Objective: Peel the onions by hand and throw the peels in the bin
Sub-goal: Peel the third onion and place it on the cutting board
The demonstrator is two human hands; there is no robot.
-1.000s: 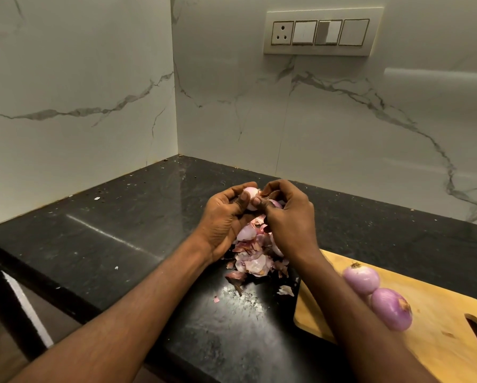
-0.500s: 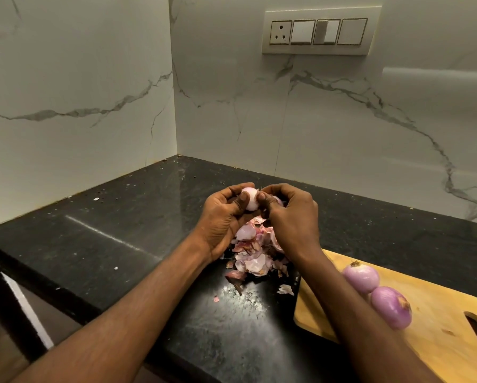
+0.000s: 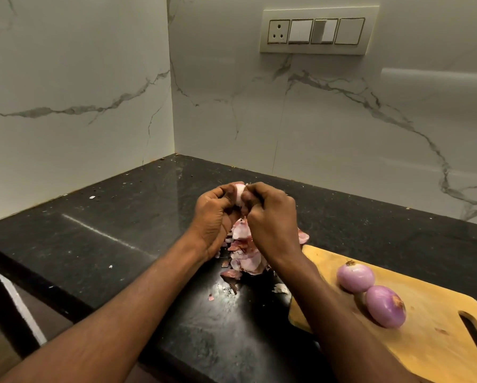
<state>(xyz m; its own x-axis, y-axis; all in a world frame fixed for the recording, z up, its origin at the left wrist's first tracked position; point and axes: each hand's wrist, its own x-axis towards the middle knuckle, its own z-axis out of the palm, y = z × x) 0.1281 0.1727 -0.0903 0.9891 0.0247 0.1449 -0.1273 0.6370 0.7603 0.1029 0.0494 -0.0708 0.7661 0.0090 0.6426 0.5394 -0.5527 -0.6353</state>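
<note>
Item one, centre-left of the frame: I am seeing the left hand [image 3: 215, 217] curling round a pale onion [image 3: 239, 195], thumb pressing on it. Item two, just right of it: the right hand [image 3: 270, 217] is closing against the same onion, fingertips pinching at its skin; both hands are meeting above the black counter [image 3: 107, 217]. Item three, below them: a heap of pink peels [image 3: 245, 258] is lying on the counter. Item four, lower right: two peeled onions [image 3: 370, 294] are sitting, touching, on a wooden cutting board [image 3: 436, 341].
</note>
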